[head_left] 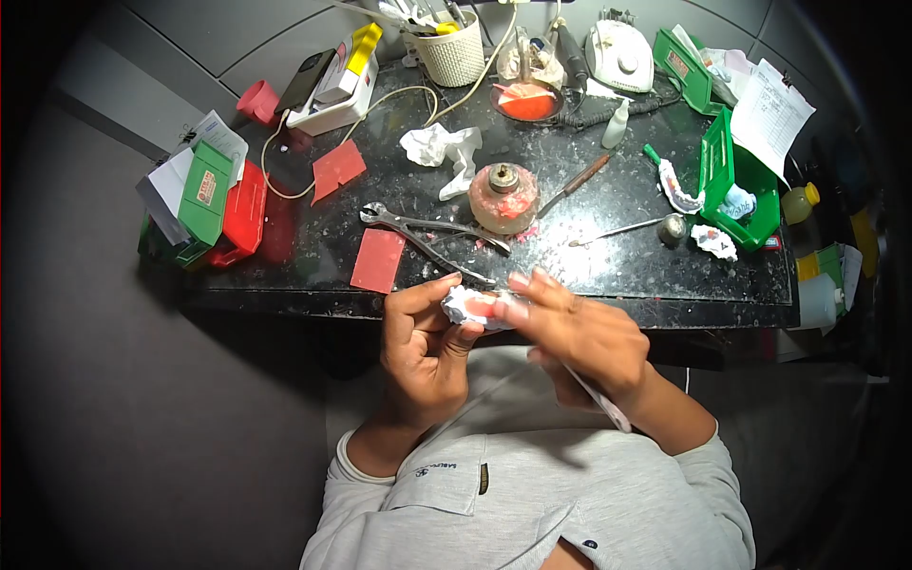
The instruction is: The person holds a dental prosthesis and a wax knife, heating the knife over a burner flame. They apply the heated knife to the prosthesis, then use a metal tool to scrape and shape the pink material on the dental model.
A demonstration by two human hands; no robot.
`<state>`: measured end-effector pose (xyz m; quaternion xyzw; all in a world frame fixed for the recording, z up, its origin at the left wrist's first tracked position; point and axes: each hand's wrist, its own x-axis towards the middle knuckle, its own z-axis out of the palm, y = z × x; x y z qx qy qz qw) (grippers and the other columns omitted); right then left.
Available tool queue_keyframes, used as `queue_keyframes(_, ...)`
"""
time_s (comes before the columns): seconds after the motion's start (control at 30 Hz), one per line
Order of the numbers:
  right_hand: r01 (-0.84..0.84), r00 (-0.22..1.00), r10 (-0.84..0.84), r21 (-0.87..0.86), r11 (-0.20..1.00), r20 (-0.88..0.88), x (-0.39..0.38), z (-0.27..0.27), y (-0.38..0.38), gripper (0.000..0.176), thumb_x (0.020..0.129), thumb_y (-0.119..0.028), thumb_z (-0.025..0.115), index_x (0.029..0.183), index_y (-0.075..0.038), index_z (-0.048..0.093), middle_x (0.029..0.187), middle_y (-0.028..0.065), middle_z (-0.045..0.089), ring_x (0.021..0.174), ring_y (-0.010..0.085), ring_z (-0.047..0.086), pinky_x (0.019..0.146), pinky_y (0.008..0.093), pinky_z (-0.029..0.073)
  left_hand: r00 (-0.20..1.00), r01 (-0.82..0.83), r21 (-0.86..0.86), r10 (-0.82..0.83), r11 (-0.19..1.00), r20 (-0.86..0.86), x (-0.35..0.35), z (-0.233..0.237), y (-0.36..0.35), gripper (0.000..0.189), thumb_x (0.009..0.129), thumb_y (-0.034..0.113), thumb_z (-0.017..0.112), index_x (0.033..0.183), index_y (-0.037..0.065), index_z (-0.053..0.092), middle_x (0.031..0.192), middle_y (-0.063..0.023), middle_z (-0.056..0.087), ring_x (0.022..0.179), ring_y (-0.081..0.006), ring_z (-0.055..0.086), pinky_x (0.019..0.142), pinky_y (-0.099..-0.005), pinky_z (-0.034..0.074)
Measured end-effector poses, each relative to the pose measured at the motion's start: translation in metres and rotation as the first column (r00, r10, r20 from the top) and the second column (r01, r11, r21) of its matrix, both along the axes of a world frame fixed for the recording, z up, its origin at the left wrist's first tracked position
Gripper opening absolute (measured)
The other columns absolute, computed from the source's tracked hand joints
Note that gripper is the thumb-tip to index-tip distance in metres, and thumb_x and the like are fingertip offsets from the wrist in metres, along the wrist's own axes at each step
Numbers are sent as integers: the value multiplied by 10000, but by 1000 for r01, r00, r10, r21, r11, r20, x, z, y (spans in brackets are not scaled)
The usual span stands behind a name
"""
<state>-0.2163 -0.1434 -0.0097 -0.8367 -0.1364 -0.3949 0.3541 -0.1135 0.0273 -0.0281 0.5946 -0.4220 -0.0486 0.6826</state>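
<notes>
A small white plaster cast (460, 306) with pink wax on it is held at the desk's front edge. My left hand (425, 347) grips its left side between thumb and fingers. Over its right side reaches my right hand (594, 340), slightly blurred, with fingertips against the pink part. A thin tool (600, 401) sticks out below that hand, held in its lower fingers; its other end is hidden. Just beyond the cast lie metal pliers (429, 243) and a pink wax sheet (378, 260).
A glass burner (503, 199) stands mid-desk, with a brown-handled knife (574, 182) and crumpled tissue (445, 150) nearby. To the right are a metal tool (617, 231) and an open green box (741, 185). Red and green boxes (237, 214) sit at left.
</notes>
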Motion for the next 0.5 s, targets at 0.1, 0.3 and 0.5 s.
queue_keyframes(0.1,170,983,-170,2,985,-66,1,0,1,386,838,16,696,1220,34,638,1099,220,701,1033,351,704,923,442,564,999,22,-52,-24,998,-44,-2,0,-1,394,977,50,605,1291,-56,392,1103,-205,655,995,-186,672,869,-286,543)
queue_keyframes(0.3,38,996,-37,18,999,-76,-2,8,3,359,859,41,659,1215,62,620,1069,218,711,1024,344,708,932,443,562,999,-25,12,25,1000,26,-2,-4,-1,381,987,59,590,1291,-46,386,1105,-206,654,992,-188,671,871,-288,546)
queue_keyframes(0.5,-26,1000,26,29,999,14,-3,9,2,345,876,42,640,1220,49,613,1044,181,727,963,329,726,946,468,552,998,-3,-54,0,999,-65,-1,0,-2,392,986,155,621,1258,-46,423,1128,-172,615,964,-189,661,836,-308,573)
